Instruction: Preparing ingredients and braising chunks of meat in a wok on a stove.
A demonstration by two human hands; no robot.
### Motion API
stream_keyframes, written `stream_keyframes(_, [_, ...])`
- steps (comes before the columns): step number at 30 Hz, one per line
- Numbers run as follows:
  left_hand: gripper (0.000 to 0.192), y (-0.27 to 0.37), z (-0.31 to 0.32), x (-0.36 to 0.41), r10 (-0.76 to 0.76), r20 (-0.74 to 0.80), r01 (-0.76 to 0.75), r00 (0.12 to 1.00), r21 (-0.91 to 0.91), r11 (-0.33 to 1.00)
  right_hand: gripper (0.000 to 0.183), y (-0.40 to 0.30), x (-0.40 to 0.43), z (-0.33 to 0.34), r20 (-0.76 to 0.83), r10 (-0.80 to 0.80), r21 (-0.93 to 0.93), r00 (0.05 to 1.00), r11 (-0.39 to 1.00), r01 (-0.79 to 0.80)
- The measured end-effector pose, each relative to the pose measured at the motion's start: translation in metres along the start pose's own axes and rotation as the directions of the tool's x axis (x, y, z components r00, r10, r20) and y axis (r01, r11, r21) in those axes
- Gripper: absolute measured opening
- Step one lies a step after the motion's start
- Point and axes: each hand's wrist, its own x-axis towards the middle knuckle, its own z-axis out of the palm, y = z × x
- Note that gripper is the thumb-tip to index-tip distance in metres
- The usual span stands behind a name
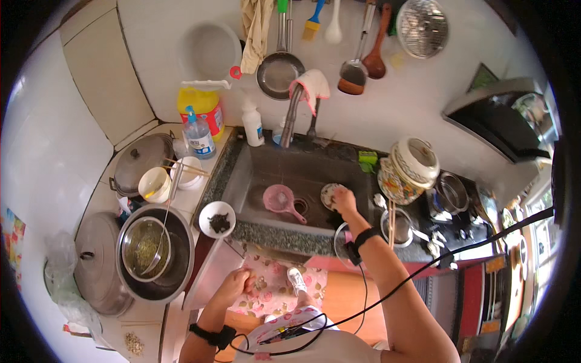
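My right hand (345, 203) reaches into the right side of the metal sink (317, 169). Its fingers are on a small white patterned dish or lid (329, 194), partly hidden under the hand. Left of it, beside the drain (300, 207), a pink plastic ladle (277, 198) lies on the sink bottom. My left hand (238, 285) hangs below the counter edge, over the floor, fingers curled with nothing visible in them. Nearest to it on the counter is a white bowl (217, 229) holding dark leafy bits. The faucet (291, 119) rises behind the sink, a cloth draped over it.
A patterned ceramic crock (401, 179) stands right of the sink, near a strainer (397, 229) and a small pot (451, 194). At left, a large metal basin (184, 267) holds a smaller bowl (146, 254) and ladle. A black cable (399, 288) crosses before my right arm.
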Motion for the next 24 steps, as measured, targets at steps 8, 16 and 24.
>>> stream_keyframes(8, [0.028,0.054,-0.013,0.020,0.026,-0.268,-0.056,0.963,-0.106,0.993,0.030,0.040,0.184,0.048,0.143,0.306,0.167,0.941,0.930,-0.328])
stream_keyframes(16, [0.023,0.067,-0.017,0.064,-0.112,-0.443,-0.015,0.889,-0.274,0.962,0.052,0.039,0.219,0.088,0.179,0.509,0.281,0.842,0.794,-0.539])
stream_keyframes(24, [0.023,0.076,-0.014,0.102,-0.128,-0.418,0.019,0.899,-0.255,0.967,0.050,0.000,0.230,0.009,-0.039,0.307,0.152,0.951,0.943,-0.298])
